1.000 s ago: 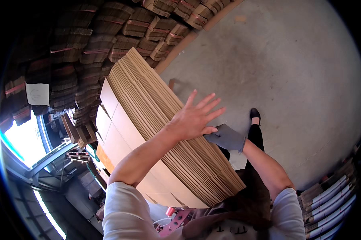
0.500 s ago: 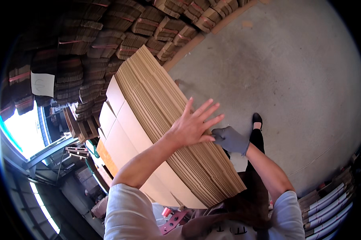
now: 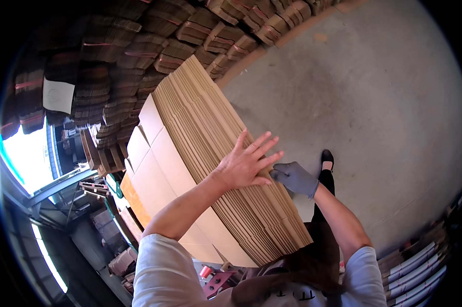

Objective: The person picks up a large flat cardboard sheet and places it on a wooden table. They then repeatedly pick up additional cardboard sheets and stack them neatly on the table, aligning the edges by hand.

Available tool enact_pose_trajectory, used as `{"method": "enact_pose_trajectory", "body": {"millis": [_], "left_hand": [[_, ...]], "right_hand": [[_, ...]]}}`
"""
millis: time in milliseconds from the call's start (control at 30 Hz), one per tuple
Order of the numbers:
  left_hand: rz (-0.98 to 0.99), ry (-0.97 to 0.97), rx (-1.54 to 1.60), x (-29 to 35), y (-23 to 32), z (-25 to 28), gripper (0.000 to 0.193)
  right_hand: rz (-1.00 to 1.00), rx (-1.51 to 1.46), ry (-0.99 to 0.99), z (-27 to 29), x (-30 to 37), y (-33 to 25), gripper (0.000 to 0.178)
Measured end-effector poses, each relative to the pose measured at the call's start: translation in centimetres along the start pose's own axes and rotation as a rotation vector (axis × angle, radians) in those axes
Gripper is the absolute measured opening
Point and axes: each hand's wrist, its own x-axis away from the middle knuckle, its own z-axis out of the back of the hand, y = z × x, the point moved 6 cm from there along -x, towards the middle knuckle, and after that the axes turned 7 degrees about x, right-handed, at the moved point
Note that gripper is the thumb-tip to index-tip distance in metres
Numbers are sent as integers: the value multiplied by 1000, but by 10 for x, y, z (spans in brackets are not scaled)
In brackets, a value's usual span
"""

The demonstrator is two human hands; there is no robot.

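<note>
A thick stack of flattened cardboard boxes (image 3: 226, 169) leans in front of me, its layered edges facing up and its broad pale side to the left. My left hand (image 3: 244, 163) is bare and lies across the layered edges with fingers spread. To its right, my right hand (image 3: 296, 179) wears a grey glove. Its fingers are curled at the right edge of the stack, closed on the outermost cardboard; the fingertips are partly hidden.
Bundles of strapped cardboard (image 3: 195, 28) are piled along the far left, one with a white paper sheet (image 3: 58, 95). Grey concrete floor (image 3: 384, 102) spreads to the right. White-edged stacked material (image 3: 415, 268) lies at lower right. A red-knobbed machine part (image 3: 218, 281) sits near my body.
The view has shifted slightly. My left hand has settled a little lower on the layered edges; the gloved right hand stays at the stack's right edge.
</note>
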Motion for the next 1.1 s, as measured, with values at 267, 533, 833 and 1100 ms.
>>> {"method": "enact_pose_trajectory", "body": {"millis": [267,533,833,1100], "left_hand": [[15,-52,-36,29,1,-9,93],[56,-34,-33,60,-2,-5,97],[63,68,11,88,-3,-15,98],[92,105,22,117,6,-29,94]], "right_hand": [[-195,-63,-39,1,3,1,28],[16,4,72,-1,2,0,29],[8,-14,143,0,3,-5,25],[-3,83,134,2,3,-4,26]]}}
